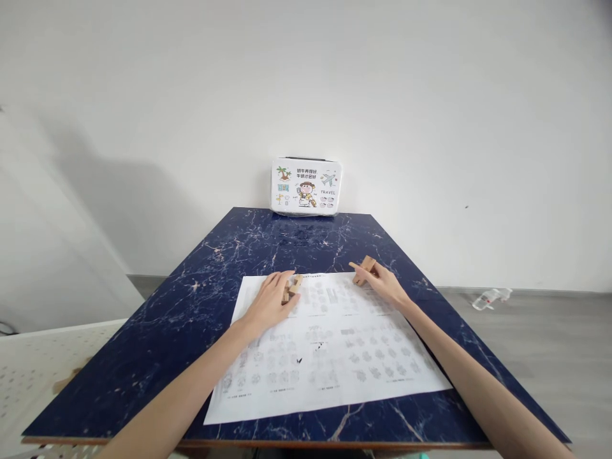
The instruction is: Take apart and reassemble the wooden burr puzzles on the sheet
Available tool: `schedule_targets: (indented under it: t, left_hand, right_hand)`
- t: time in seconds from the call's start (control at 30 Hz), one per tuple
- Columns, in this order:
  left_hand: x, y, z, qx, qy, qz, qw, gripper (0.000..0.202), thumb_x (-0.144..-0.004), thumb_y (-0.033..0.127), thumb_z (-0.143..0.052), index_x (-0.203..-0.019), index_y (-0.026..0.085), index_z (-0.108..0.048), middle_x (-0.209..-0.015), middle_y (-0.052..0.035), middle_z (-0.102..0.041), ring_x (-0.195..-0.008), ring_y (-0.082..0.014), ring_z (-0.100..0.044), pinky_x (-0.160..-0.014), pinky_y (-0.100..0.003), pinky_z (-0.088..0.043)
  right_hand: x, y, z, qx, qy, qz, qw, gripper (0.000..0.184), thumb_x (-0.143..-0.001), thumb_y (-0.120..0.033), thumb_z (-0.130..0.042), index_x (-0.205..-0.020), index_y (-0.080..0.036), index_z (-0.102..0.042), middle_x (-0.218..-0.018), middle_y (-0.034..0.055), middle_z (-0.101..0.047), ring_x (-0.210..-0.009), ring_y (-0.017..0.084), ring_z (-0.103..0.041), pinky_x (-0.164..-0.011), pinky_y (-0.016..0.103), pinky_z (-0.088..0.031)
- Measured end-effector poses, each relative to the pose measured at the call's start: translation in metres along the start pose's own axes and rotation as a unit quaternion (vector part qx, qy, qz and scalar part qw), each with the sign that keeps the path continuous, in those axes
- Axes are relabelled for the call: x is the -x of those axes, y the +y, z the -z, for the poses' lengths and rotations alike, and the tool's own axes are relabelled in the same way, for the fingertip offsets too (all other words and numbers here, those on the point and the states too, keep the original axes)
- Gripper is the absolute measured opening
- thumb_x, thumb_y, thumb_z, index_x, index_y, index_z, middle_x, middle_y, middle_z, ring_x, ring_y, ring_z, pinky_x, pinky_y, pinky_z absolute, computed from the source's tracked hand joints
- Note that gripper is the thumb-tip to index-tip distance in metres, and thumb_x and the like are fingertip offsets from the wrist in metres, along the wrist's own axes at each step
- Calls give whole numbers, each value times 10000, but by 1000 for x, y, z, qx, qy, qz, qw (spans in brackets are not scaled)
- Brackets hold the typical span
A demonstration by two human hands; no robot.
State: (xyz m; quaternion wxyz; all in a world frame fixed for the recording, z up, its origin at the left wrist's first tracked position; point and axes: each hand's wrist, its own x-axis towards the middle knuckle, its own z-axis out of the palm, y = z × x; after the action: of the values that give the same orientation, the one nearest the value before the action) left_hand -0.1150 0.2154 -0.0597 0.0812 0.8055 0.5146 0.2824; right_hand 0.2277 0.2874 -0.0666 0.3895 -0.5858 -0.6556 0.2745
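Note:
My left hand (270, 299) lies on the far left part of a large white printed sheet (329, 347), its fingers curled round a small cluster of wooden puzzle pieces (292, 288). My right hand (382, 284) rests at the sheet's far right edge and grips another wooden block piece (364, 268) between thumb and fingers. The sheet lies flat on a dark blue marble-patterned table (191, 312) and is covered with rows of small diagrams.
A white illustrated case (306, 186) marked TRAVEL stands against the wall at the table's far edge. A plastic bottle (490, 298) lies on the grey floor at right. A white perforated board (43, 363) sits lower left.

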Motion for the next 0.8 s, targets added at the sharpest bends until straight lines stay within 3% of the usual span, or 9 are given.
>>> schedule_targets:
  t: [0.13, 0.27, 0.37, 0.47, 0.57, 0.67, 0.8]
  left_hand:
    - [0, 0, 1, 12, -12, -3, 1000, 504, -980, 402, -557, -1440, 212, -483, -1433, -143, -598, -1386, -345, -484, -1139, -544, -442]
    - [2, 0, 2, 27, -33, 3, 999, 489, -1006, 400, -524, -1455, 214, -475, -1484, -143, -566, -1450, -343, -433, -1164, -536, -433]
    - [5, -1, 2, 39, -50, -4, 998, 482, -1035, 391, -485, -1496, 254, -456, -1530, -119, -544, -1527, -340, -356, -1174, -527, -435]
    - [6, 3, 4, 44, -60, -14, 997, 491, -1038, 374, -488, -1517, 267, -454, -1546, -120, -538, -1522, -333, -388, -1183, -519, -435]
    - [8, 11, 7, 63, -77, -25, 995, 467, -1044, 360, -482, -1504, 278, -480, -1535, -123, -551, -1463, -314, -480, -1143, -475, -480]
    - [10, 22, 9, 112, -103, -48, 987, 472, -1058, 355, -472, -1529, 337, -446, -1539, -87, -552, -1388, -279, -562, -1090, -432, -516]
    - [10, 28, 7, 100, -90, -69, 989, 556, -1023, 392, -558, -1552, 333, -394, -1555, -94, -521, -1406, -291, -525, -1139, -462, -460]
  right_hand:
    - [-3, 5, 2, 1, 10, -11, 1000, 563, -854, -756, -608, -865, -198, -681, -886, 89, -720, -814, 287, -634, -781, 425, -477]
    - [-3, 6, 0, -54, 47, -5, 997, 584, -910, -723, -559, -1090, -180, -676, -1068, 116, -713, -971, 311, -647, -909, 491, -495]
    - [2, 0, -3, -26, 149, 70, 986, 566, -923, -633, -589, -1236, -163, -618, -1254, 179, -633, -1169, 348, -598, -1023, 534, -475]
    - [15, -16, -10, 40, 219, 181, 958, 487, -940, -537, -601, -1279, -187, -590, -1340, 204, -548, -1314, 372, -499, -1107, 580, -421]
    - [34, -36, -22, 48, 150, 256, 954, 363, -991, -454, -560, -1280, -235, -582, -1309, 180, -568, -1284, 352, -535, -1092, 579, -451]
    - [52, -53, -39, 56, -39, 311, 948, 321, -1013, -406, -551, -1311, -289, -576, -1345, 134, -598, -1286, 327, -563, -1096, 547, -471]
    - [65, -59, -55, 61, -124, 367, 920, 410, -995, -322, -581, -1402, -283, -546, -1423, 131, -579, -1344, 330, -531, -1138, 558, -445]
